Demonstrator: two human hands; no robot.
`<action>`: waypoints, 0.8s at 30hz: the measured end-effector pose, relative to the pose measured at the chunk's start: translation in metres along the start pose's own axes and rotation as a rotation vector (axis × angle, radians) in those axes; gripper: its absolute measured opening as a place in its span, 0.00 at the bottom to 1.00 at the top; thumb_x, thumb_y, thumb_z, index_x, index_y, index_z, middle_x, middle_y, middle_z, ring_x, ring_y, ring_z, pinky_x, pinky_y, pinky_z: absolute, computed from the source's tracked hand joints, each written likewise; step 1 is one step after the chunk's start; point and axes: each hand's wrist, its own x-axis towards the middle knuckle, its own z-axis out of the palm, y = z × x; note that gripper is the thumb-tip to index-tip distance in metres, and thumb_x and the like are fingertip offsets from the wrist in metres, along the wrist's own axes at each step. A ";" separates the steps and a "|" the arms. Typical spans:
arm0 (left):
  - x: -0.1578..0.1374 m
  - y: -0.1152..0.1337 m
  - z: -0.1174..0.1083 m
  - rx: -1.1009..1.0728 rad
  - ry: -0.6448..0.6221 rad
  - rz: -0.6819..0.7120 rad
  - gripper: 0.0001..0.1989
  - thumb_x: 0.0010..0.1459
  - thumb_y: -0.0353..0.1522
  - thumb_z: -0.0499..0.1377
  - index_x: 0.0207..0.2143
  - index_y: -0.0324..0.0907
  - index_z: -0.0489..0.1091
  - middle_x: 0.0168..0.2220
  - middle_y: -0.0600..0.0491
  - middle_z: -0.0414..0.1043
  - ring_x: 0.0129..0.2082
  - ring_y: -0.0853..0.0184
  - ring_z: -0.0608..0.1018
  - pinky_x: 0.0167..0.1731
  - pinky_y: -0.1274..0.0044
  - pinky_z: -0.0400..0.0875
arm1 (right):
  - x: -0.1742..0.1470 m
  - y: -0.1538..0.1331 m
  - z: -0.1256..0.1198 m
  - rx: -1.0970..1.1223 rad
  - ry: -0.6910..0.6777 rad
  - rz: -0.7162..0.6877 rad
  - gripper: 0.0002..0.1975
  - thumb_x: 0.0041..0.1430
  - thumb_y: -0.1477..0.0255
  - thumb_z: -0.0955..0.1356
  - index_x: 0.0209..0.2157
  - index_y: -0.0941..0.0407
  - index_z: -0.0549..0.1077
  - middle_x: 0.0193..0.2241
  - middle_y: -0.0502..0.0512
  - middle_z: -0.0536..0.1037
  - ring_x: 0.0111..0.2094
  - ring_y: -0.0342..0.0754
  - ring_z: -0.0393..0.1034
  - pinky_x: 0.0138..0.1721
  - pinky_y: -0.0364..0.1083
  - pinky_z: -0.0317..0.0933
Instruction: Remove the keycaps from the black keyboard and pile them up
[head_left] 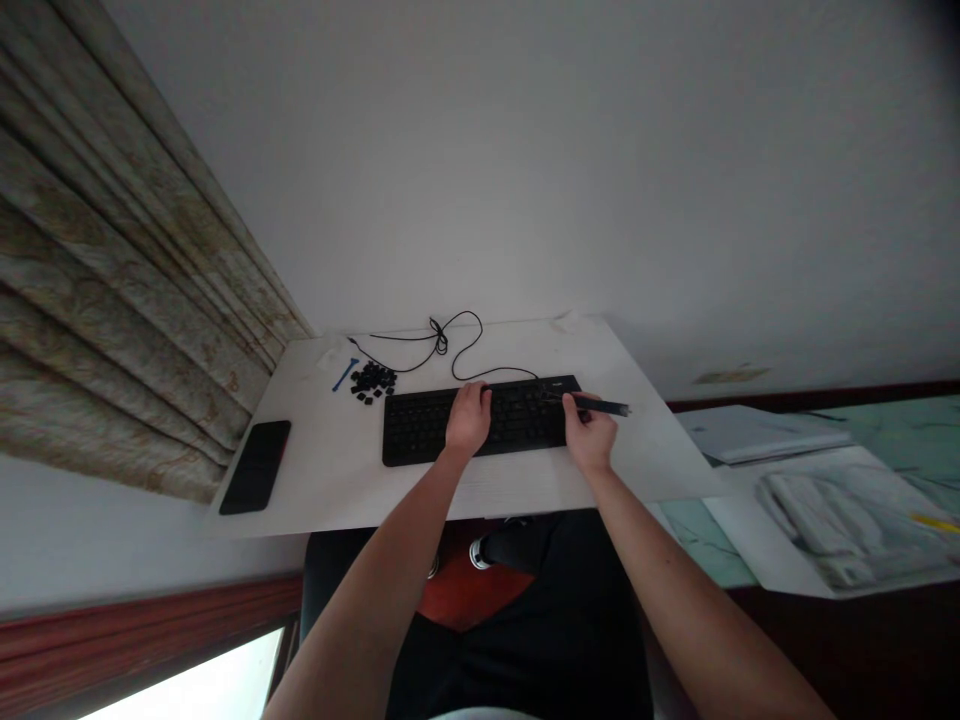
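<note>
A black keyboard (517, 412) lies on the white table, slightly slanted. My left hand (469, 420) presses over its middle, fingers bent around the far edge, gripping it. Over the keyboard's right end, my right hand (589, 432) is closed on a slim dark tool (606, 405). One end of the tool points left over the keys, and the other sticks out past my hand to the right. Its exact kind is too small to make out. Left of the keyboard lies a pile of loose black keycaps (373, 380), with a small blue tool (345, 374) beside it.
The keyboard's black cable (441, 343) is bundled near the wall. A dark phone (256, 467) lies at the table's left edge. Curtains (135, 260) hang at the left. Papers and a plastic-wrapped item (840, 520) lie on a lower surface at the right.
</note>
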 end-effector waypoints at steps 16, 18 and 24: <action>0.053 -0.060 -0.116 0.132 0.012 -0.150 0.15 0.61 0.28 0.58 0.48 0.40 0.78 0.41 0.48 0.79 0.42 0.62 0.79 0.51 0.70 0.72 | 0.001 0.000 -0.001 -0.082 -0.010 -0.059 0.29 0.64 0.47 0.62 0.37 0.59 0.78 0.28 0.61 0.79 0.30 0.54 0.73 0.36 0.50 0.65; 0.055 -0.074 -0.139 0.319 -0.051 -0.101 0.16 0.61 0.26 0.56 0.49 0.39 0.78 0.43 0.46 0.77 0.43 0.61 0.78 0.52 0.69 0.72 | 0.001 -0.001 -0.001 -0.091 -0.012 -0.057 0.29 0.64 0.47 0.62 0.37 0.59 0.78 0.28 0.61 0.79 0.30 0.54 0.73 0.36 0.50 0.65; 0.054 -0.098 -0.150 0.629 -0.288 0.055 0.18 0.59 0.23 0.53 0.46 0.40 0.79 0.44 0.46 0.74 0.47 0.60 0.77 0.53 0.71 0.71 | 0.002 0.000 0.000 -0.113 -0.016 -0.052 0.28 0.64 0.47 0.62 0.37 0.58 0.78 0.28 0.60 0.79 0.30 0.54 0.73 0.36 0.50 0.64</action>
